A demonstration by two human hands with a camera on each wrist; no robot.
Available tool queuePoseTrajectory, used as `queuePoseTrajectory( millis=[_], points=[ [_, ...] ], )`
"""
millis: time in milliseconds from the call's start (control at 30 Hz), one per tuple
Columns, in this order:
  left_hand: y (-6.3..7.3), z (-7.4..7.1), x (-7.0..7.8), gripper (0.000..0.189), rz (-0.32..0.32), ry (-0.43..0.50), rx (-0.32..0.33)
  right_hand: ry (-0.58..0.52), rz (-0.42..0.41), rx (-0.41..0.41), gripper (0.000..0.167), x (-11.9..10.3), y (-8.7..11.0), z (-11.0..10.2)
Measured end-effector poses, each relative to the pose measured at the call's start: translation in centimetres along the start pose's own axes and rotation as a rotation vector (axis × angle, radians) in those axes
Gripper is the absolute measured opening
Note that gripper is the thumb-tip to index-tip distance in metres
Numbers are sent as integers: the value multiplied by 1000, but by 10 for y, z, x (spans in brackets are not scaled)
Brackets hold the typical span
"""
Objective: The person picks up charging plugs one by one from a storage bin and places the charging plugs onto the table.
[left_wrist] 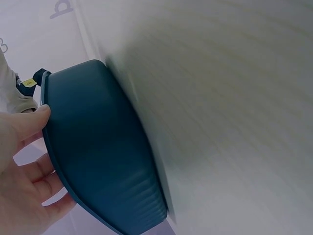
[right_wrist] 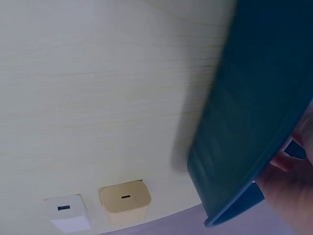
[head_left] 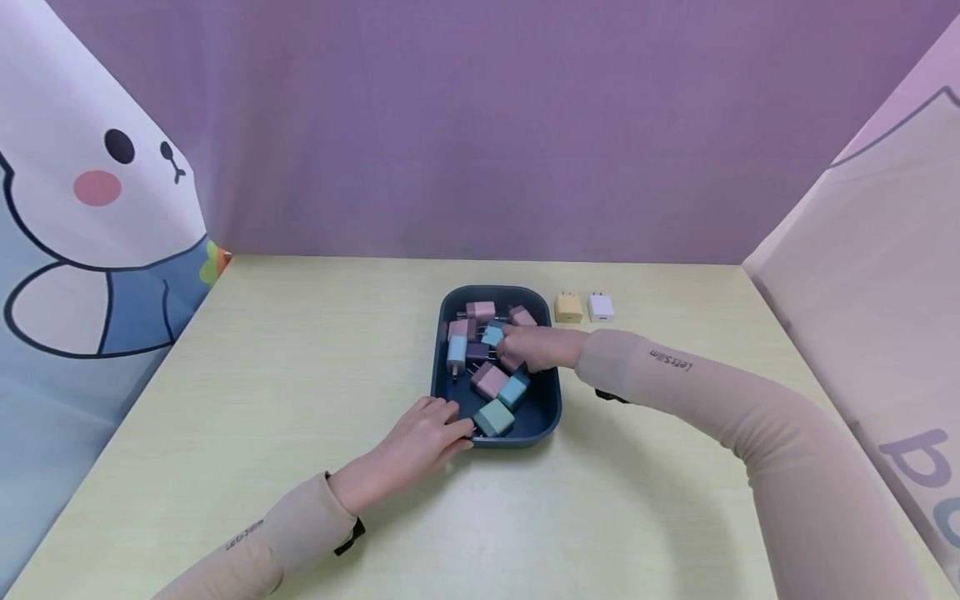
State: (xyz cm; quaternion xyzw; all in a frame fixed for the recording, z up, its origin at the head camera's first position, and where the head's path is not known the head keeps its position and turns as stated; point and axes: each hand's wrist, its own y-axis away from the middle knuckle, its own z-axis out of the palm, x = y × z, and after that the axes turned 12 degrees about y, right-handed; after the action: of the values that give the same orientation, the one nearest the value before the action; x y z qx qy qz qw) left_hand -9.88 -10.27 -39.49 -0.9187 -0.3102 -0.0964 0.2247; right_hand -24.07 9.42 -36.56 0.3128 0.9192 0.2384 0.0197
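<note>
A dark blue plastic bin (head_left: 557,404) stands on the table, holding several charger plugs in pink, purple, blue and green. My left hand (head_left: 423,435) grips its near left corner; in the left wrist view the thumb lies on the bin's rim (left_wrist: 45,93) with the fingers on the other side. Over the right wall, my right hand (head_left: 543,347) reaches in with fingers pointing down among the plugs, near a light blue charger (head_left: 492,335). I cannot tell whether those fingertips hold one. A green charger (head_left: 494,417) lies close to the left fingertips.
Beyond the bin's far right corner, a yellow charger (head_left: 568,308) and a white charger (head_left: 601,307) stand side by side on the table (head_left: 315,350). A purple cloth (head_left: 480,125) hangs behind the table, with printed cloths at both sides.
</note>
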Motion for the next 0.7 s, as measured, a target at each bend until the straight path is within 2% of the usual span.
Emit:
queuePoseTrajectory(
  millis=[333,567,700],
  points=[
    [-1,-1,0,9,-10,-2,-6,39,30,21,44,0,5,-11],
    [-1,-1,0,9,-16,-1,-21,5,76,-1,44,2,8,-20],
    [-1,-1,0,9,-17,0,-21,-4,75,19,45,1,11,-27]
  ],
)
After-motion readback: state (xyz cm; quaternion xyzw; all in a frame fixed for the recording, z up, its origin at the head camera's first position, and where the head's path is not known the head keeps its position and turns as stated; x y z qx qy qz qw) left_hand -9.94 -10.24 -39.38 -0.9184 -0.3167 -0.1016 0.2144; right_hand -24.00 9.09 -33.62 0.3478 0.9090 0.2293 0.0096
